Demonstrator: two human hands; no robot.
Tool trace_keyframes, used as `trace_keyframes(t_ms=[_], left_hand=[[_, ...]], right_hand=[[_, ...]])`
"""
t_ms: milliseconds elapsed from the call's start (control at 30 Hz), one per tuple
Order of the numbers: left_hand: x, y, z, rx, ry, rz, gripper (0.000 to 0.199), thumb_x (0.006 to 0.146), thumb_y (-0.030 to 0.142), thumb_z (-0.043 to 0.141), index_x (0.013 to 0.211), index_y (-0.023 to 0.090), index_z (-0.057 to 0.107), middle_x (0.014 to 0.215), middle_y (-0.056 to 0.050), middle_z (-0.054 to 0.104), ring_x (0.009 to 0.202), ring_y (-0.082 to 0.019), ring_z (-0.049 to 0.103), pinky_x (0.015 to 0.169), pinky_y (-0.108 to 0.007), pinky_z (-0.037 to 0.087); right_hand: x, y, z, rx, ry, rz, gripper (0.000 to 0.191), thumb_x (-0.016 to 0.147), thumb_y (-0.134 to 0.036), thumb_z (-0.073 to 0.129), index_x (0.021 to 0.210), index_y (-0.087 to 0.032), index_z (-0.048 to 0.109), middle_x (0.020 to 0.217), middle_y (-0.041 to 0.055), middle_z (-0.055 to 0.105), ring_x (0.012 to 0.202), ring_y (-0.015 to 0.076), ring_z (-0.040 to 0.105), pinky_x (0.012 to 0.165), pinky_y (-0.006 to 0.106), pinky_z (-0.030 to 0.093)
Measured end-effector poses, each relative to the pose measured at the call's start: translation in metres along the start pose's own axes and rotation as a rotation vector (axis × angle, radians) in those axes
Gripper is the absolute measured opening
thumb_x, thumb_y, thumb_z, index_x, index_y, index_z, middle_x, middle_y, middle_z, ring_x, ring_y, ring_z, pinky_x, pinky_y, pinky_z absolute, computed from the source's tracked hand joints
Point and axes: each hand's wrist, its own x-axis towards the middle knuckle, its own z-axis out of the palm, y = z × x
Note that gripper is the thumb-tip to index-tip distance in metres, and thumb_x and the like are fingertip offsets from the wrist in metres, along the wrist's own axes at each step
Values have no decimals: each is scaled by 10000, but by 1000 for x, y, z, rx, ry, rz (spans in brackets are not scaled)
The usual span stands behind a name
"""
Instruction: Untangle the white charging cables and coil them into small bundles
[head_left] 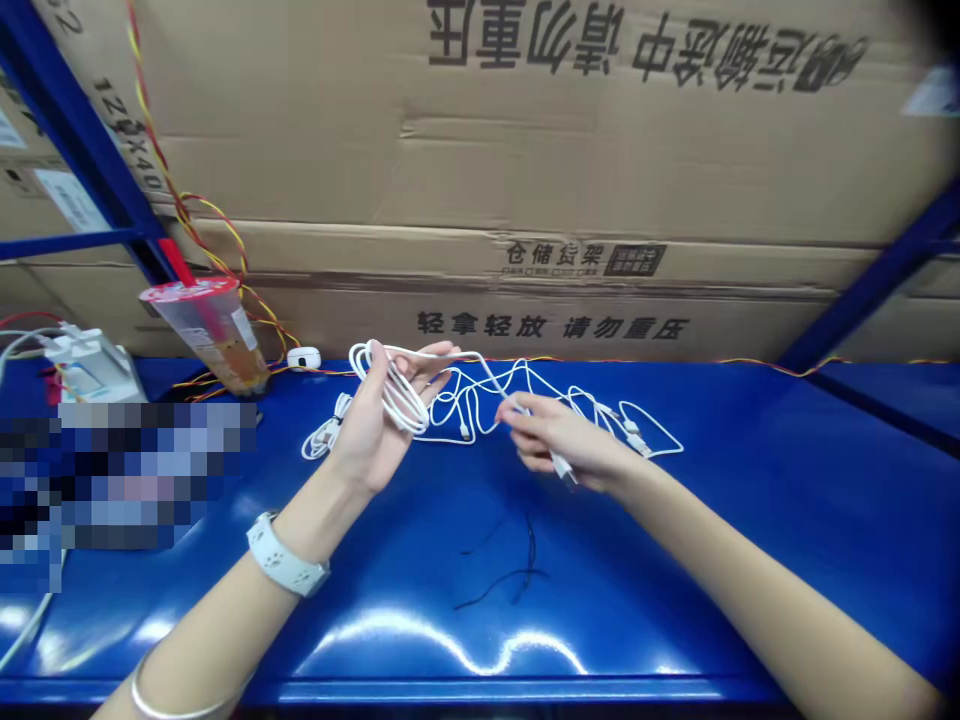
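Note:
My left hand holds several coiled loops of a white charging cable against its palm, with the fingers curled around them. From that coil the cable runs across to my right hand, which pinches it between thumb and fingers just behind a white plug. More white cable lies in loose, tangled loops on the blue metal shelf top, under and between my hands. A white band circles my left wrist.
A plastic cup with a red lid and straw lies tilted at the back left, near twisted red-yellow wires and a white charger. Thin dark wires lie on the shelf. Cardboard boxes stand behind.

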Motion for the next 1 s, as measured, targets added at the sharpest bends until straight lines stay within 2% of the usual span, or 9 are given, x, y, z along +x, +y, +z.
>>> trace_keyframes(t_ms=[167,267,400,500,600,700,767,900,1000], left_hand=[[-3,2,4,-4,19,63,259,846,466,575,795,216,527,732,10,599,876,-175,657,907,-366,500],[-6,1,9,82,3,181,189,825,362,636,887,236,509,670,55,526,635,-110,596,820,-336,513],[-7,-1,6,320,88,361,239,800,342,665,869,242,459,670,52,503,516,-83,493,581,-244,442],[-6,-2,-1,589,101,348,266,792,396,657,878,229,469,650,47,490,506,-81,456,519,-227,368],[-6,-4,-4,755,-32,139,304,831,492,570,881,201,496,606,48,458,499,-86,431,501,-227,339],[-11,-8,-2,619,-253,-167,464,850,618,438,939,171,524,673,19,465,524,-90,439,472,-225,324],[-15,-11,2,502,-359,-276,493,825,630,475,991,168,521,722,12,473,550,-87,446,476,-219,327],[-21,-15,8,540,-389,-253,406,729,418,716,982,175,512,760,23,524,615,-90,487,567,-219,400],[-21,-16,10,574,-347,-227,295,791,374,658,956,166,528,794,5,575,647,-103,543,632,-245,453]], right_hand=[[-14,-3,18,-275,-379,210,285,863,-437,570,943,-165,539,504,-102,327,389,29,265,357,142,231],[-22,-5,27,-331,-578,222,346,837,-391,616,1107,-189,536,520,-98,393,395,39,347,375,145,281],[-23,-5,33,-391,-625,114,353,857,-356,590,1151,-165,551,550,-75,464,430,47,396,410,151,313],[-24,-7,35,-393,-555,-33,281,857,-364,593,1024,-139,616,588,-49,486,494,59,431,470,172,356],[-25,-12,34,-351,-374,-240,253,889,-386,547,932,-144,608,628,-19,535,574,91,493,572,218,415],[-20,-12,29,-316,-52,-464,220,931,-389,470,913,-179,535,631,-14,565,618,119,527,666,265,433],[-14,-8,25,-301,138,-531,190,928,-383,474,880,-200,487,639,-17,571,634,131,539,680,278,438],[-4,4,23,-390,286,-605,196,896,-364,529,801,-194,505,769,10,592,729,144,556,691,277,441],[-6,5,25,-570,353,-695,178,895,-297,534,760,-184,551,796,19,590,785,154,549,761,298,426]])
